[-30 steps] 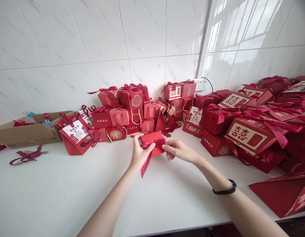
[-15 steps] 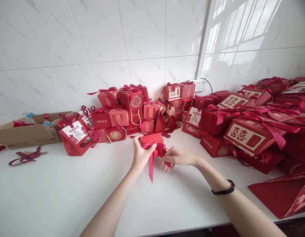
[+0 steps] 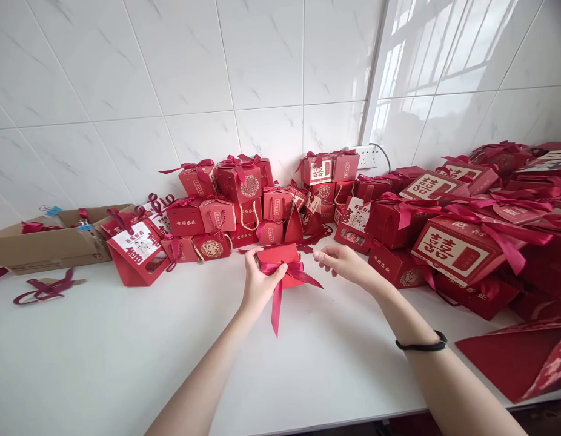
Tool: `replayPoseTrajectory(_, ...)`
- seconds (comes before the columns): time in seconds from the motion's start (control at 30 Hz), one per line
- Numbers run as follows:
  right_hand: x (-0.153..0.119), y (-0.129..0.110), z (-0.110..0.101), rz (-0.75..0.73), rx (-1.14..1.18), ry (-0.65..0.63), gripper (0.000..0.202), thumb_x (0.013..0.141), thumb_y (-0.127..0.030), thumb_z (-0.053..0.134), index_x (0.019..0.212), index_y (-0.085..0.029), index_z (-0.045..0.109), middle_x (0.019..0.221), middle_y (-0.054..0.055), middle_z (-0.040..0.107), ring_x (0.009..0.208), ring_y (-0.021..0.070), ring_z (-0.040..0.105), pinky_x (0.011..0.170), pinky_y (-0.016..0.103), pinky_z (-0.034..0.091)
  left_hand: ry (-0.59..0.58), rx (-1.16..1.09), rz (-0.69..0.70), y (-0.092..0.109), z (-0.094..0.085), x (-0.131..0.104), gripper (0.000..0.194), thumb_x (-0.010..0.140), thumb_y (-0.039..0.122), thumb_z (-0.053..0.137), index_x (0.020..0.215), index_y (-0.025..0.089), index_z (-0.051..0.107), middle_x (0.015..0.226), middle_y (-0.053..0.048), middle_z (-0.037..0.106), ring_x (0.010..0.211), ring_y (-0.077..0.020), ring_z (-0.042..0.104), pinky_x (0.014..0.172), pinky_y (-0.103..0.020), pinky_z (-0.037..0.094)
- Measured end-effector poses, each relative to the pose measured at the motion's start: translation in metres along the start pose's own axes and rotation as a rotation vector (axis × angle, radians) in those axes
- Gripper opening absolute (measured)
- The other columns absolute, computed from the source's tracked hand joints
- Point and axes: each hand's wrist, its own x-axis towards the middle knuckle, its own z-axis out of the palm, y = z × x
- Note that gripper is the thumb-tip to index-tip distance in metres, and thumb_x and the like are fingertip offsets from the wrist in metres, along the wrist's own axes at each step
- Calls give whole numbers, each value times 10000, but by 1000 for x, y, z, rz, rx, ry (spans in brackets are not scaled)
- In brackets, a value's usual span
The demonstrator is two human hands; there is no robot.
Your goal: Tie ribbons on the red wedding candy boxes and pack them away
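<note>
Near the table's middle, a small red gift box (image 3: 289, 254) carries a dark red ribbon (image 3: 285, 270), which crosses its front in a bow-like knot. One ribbon end hangs down in front, and another points right. My left hand (image 3: 258, 283) grips the box's left side, its thumb pressing on the ribbon by the knot. To the right of the box, my right hand (image 3: 346, 264) is in the air with loosely curved fingers. It touches neither box nor ribbon, and I see nothing in it. A black band (image 3: 421, 345) circles the right wrist.
Stacked red gift boxes (image 3: 248, 184) stand along the tiled wall. A larger pile of boxes (image 3: 457, 251) fills the right side. At the left are a cardboard carton (image 3: 57, 257) with blue clips and a loose dark ribbon (image 3: 44, 289). A wall socket (image 3: 368, 157) is behind.
My right hand has let go of the ribbon end and moved up and right, away from the box. That ribbon end now sticks out to the right. My left hand keeps its hold.
</note>
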Motion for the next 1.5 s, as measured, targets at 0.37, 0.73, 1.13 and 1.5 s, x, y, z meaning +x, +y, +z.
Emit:
replayPoseTrajectory(0.37, 0, -4, 42, -131, 161, 196, 211, 779, -400, 539, 726, -197, 566, 1048, 74, 587, 954, 196, 594, 778, 317, 506, -47, -75, -54, 1, 1, -1, 629, 589, 276, 751, 1066, 238, 344, 1166, -82, 489, 1033, -200, 573, 891, -363, 457)
replayPoseTrajectory(0.73, 4, -3, 46, -170, 315, 155, 260, 784, -430, 544, 714, -179, 557, 1159, 133, 578, 1138, 263, 524, 822, 370, 492, -157, -158, -46, 1, -4, -3, 592, 668, 223, 681, 1131, 259, 314, 1162, -63, 522, 975, -171, 604, 879, -352, 475)
replayPoseTrajectory(1.13, 5, -2, 46, -125, 380, 149, 282, 764, -462, 547, 711, -187, 517, 854, 72, 628, 926, 228, 595, 768, 340, 492, -189, -158, -29, -3, -1, -4, 663, 700, 214, 635, 1252, 241, 268, 1177, -95, 536, 1034, -208, 587, 922, -402, 467)
replayPoseTrajectory(1.5, 4, -6, 45, -42, 452, 134, 327, 712, -492, 586, 700, -170, 527, 973, 93, 651, 878, 197, 603, 760, 313, 474, 91, 459, 889, -17, -1, -3, 277, 784, 134, 604, 1033, 219, 515, 1408, -111, 288, 1370, -297, 232, 1052, -479, 369)
